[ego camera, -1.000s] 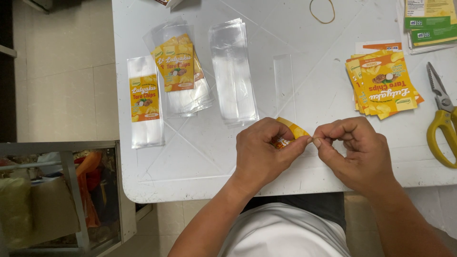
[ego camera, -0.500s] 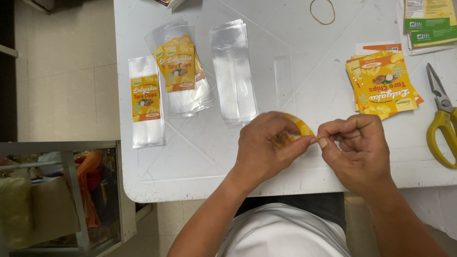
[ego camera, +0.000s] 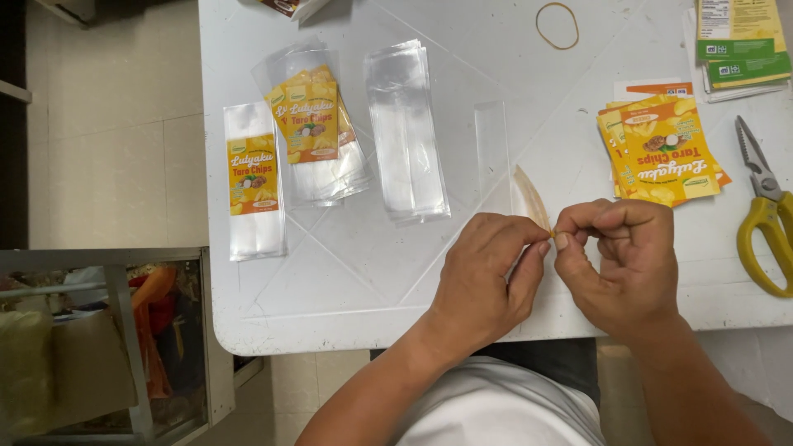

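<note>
One rubber band (ego camera: 557, 25); one scissors (ego camera: 764, 219); two hands (ego camera: 553, 264).

The label (ego camera: 531, 196) I pinched showed a pale cream back. The stack of labels (ego camera: 661, 150) was yellow with orange lettering; the scissors (ego camera: 764, 223) had yellow handles; the bags (ego camera: 406, 132) were clear; the table (ego camera: 347, 272) was white.

Bare table (ego camera: 347, 281) lies open on the near left. Far of the hands (ego camera: 562, 272) stand clear bags (ego camera: 406, 132) and a label stack (ego camera: 665, 153) — with a gap between. Right, yellow scissors (ego camera: 764, 223) block the edge.
</note>
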